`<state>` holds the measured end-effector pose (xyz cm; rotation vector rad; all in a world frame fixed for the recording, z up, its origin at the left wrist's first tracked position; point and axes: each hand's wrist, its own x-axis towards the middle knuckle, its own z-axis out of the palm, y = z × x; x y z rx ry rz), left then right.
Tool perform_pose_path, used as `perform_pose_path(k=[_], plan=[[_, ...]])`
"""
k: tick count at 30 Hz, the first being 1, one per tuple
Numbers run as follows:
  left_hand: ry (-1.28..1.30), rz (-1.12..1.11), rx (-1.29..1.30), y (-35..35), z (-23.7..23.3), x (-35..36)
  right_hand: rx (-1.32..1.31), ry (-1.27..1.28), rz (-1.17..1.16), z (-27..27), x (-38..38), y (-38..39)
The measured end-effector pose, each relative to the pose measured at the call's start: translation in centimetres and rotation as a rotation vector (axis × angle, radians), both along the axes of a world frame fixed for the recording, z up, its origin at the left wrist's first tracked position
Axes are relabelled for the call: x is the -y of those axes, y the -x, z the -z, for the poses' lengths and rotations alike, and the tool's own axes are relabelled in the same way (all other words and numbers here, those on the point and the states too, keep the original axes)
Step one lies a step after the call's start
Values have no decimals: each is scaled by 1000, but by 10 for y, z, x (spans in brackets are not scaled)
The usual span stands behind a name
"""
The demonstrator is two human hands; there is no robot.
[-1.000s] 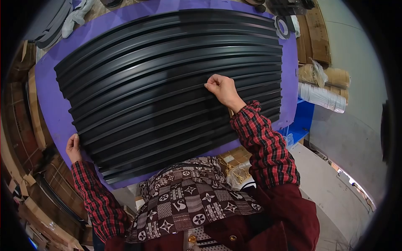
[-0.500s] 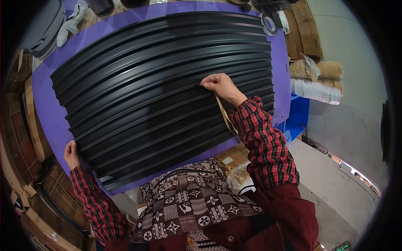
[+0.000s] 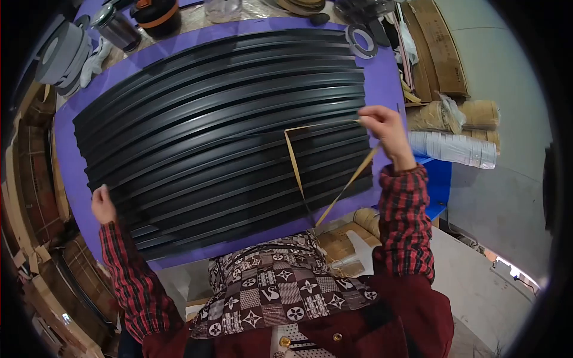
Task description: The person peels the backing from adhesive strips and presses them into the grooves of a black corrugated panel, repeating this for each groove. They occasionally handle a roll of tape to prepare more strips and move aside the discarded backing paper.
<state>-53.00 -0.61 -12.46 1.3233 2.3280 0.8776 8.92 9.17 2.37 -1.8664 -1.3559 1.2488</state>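
Note:
Black ribbed strips (image 3: 227, 137) lie side by side on a purple board (image 3: 67, 134). My right hand (image 3: 385, 132) is over their right end, finger and thumb closed on a thin tan strip (image 3: 293, 158) that looks like tape backing. From these fingers the strip runs left, bends sharply over the black strips and hangs in a loop toward the near edge. My left hand (image 3: 104, 206) is at the left ends of the black strips, fingers drawn together; whatever they pinch is too small to make out.
A white tape roll (image 3: 362, 42) rests at the board's far right corner. Behind the board stand a tumbler (image 3: 116, 28), a black jar with an orange band (image 3: 156, 17) and grey rolls (image 3: 61, 56). Wrapped rolls (image 3: 453, 146) and cardboard (image 3: 439, 48) are at the right.
My right hand has moved right, from mid-board to the right end, drawing out more of the tan strip. My left hand stays by the left ends. The view has shifted slightly.

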Motion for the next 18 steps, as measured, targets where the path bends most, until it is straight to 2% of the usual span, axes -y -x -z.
perform_pose_path(k=[1,2,3,4,6,8,10,12,13,14,15,16,17,18], plan=[[-47,114,482,-59,0,-6,55,-61,72,-21,8,-41],[195,197,616,-143,-41,-13,18,-118,136,-38,17,-83],[226,425,654,-211,-51,-13,44,-176,213,-56,28,-124],[350,494,797,-278,-62,-14,67,-235,291,-72,39,-160],[304,785,918,-387,-53,-9,-12,-336,397,-103,64,-219],[209,1005,848,-472,-66,-13,99,-426,533,-124,87,-269],[175,978,968,-531,-79,-8,164,-459,543,-141,111,-326],[133,977,982,-564,-94,-12,508,-374,661,-142,130,-389],[209,930,1057,-573,-103,-14,945,-308,501,-130,139,-433],[286,876,1130,-581,-107,-16,1094,-134,377,-129,129,-419],[222,880,976,-590,-106,-17,1234,41,243,-124,111,-383],[220,870,972,-598,-104,-19,1236,-278,-17,-109,87,-347],[265,843,968,-604,-102,-21,1084,-528,-130,-100,54,-268],[317,815,959,-607,-99,-21,821,-605,-253,-96,32,-181]])
